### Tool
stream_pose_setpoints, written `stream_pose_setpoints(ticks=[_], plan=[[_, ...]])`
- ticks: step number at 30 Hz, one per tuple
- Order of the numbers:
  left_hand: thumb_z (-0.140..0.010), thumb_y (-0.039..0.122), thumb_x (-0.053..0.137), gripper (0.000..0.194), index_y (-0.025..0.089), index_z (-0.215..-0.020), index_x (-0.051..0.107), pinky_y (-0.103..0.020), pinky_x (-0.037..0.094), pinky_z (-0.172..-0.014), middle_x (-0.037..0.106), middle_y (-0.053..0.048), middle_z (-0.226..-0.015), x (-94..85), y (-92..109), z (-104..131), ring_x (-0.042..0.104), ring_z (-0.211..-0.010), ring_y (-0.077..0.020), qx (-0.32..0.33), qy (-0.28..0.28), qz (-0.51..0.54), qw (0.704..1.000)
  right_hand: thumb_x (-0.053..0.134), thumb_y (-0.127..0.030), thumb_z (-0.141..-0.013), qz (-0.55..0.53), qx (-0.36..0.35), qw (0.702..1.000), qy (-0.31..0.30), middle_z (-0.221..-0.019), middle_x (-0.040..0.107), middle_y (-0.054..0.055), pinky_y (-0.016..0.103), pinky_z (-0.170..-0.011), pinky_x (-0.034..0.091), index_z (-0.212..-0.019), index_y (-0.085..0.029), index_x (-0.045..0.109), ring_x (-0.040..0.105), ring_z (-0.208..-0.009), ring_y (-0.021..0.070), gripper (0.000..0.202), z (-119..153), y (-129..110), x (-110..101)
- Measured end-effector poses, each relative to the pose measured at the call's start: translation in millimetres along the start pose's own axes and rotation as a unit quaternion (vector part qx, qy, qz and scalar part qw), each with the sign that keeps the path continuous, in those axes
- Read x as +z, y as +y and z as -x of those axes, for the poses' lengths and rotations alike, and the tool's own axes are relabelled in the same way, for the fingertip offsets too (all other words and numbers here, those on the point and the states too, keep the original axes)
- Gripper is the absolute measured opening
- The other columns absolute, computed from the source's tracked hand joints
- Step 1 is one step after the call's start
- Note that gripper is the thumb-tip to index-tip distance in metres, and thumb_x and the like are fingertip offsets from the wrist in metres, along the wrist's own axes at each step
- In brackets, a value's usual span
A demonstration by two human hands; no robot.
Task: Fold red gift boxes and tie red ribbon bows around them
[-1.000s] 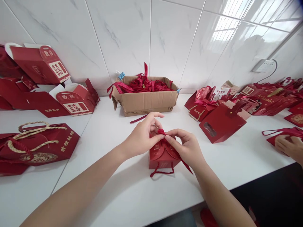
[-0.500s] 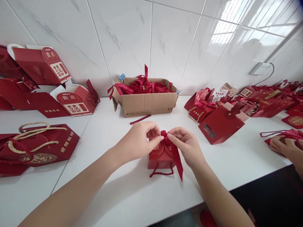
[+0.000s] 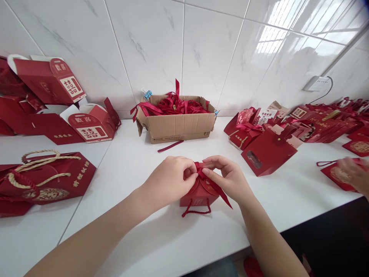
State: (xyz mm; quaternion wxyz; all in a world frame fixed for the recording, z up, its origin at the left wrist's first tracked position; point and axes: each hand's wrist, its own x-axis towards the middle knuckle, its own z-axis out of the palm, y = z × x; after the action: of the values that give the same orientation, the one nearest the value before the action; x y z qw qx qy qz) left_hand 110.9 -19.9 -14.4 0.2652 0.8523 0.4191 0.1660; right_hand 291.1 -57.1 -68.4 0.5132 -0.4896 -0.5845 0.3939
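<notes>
A small red gift box [image 3: 198, 201] stands on the white table in front of me, with a red rope handle [image 3: 198, 211] hanging over its near side. On top of it, a red ribbon [image 3: 224, 195] is looped into a bow or knot, one tail slanting down to the right. My left hand [image 3: 177, 177] pinches the ribbon at the left of the knot, thumb and forefinger pressed together. From the right, my right hand [image 3: 223, 175] pinches it by the knot. Both hands partly cover the box top.
Behind the box sits a cardboard carton [image 3: 180, 127] full of red ribbons, with a loose ribbon strip [image 3: 170, 146] before it. Red boxes [image 3: 95, 123] are piled at left; a red box [image 3: 269, 154] and others stand at right. Another person's hand [image 3: 356, 175] is over a red box at far right.
Both my hands have dropped slightly at the knot, and the ribbon's tail has swung further right. At far right, the other person's hand has shifted, uncovering more of the red box.
</notes>
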Motion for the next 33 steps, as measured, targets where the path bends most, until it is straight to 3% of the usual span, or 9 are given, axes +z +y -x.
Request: stream_pose_setpoints(ticks=[7,15,22,25,30,33], plan=[[-0.081,0.025,0.051,0.015,0.021,-0.071,0.062,-0.027,0.043,-0.056,0.065,0.002,-0.073,-0.6,-2,0,0.057,-0.065,-0.0138,-0.018,-0.03,0.0,0.999,0.065,-0.03,-0.083,0.044,0.009,0.999,-0.027,-0.072,0.065,0.0,0.028,-0.069,0.05,-0.098,-0.021,0.062,0.061,-0.069,0.0134,0.018,0,0,-9],[-0.079,0.028,0.051,0.014,0.021,-0.068,0.056,-0.025,0.041,-0.052,0.063,0.004,-0.068,-1.7,-6,1,0.055,-0.059,-0.0127,-0.024,-0.052,0.015,0.998,0.068,-0.04,-0.08,0.02,0.045,0.999,-0.012,-0.073,0.06,0.0,0.027,-0.062,0.046,-0.099,-0.021,0.061,0.055,-0.066,0.0125,0.028,-5,7,-22],[-0.081,0.027,0.047,0.013,0.022,-0.069,0.049,-0.023,0.035,-0.046,0.055,0.005,-0.059,-2.1,-5,4,0.044,-0.051,-0.0107,-0.047,-0.091,0.033,0.994,0.057,-0.046,-0.085,0.102,0.081,0.991,-0.013,-0.076,0.06,0.001,0.028,-0.063,0.047,-0.103,-0.021,0.066,0.054,-0.067,0.0131,0.032,-9,4,-24],[-0.081,0.024,0.046,0.011,0.021,-0.07,0.046,-0.023,0.035,-0.048,0.054,0.005,-0.061,-2.3,-7,3,0.043,-0.052,-0.0106,-0.037,-0.088,0.02,0.995,0.05,-0.048,-0.088,0.105,0.089,0.99,-0.039,-0.073,0.061,0.002,0.028,-0.066,0.048,-0.095,-0.018,0.068,0.055,-0.068,0.0133,0.035,-10,3,-22],[-0.079,0.017,0.043,0.01,0.021,-0.074,0.05,-0.025,0.035,-0.053,0.057,0.004,-0.069,-2.3,-10,-1,0.046,-0.058,-0.012,0.007,-0.078,-0.033,0.996,0.052,-0.049,-0.087,0.115,0.111,0.985,-0.066,-0.068,0.061,0.002,0.026,-0.054,0.046,-0.086,-0.017,0.066,0.055,-0.059,0.0129,0.035,-8,1,-27],[-0.081,0.016,0.042,0.014,0.021,-0.075,0.054,-0.027,0.037,-0.057,0.057,0.003,-0.073,-2.5,-10,-1,0.048,-0.063,-0.0129,0.041,-0.088,-0.048,0.994,0.057,-0.047,-0.086,0.118,0.036,0.987,-0.1,-0.083,0.066,0.006,0.029,-0.065,0.051,-0.093,-0.019,0.068,0.061,-0.072,0.0159,0.031,-6,0,-30]])
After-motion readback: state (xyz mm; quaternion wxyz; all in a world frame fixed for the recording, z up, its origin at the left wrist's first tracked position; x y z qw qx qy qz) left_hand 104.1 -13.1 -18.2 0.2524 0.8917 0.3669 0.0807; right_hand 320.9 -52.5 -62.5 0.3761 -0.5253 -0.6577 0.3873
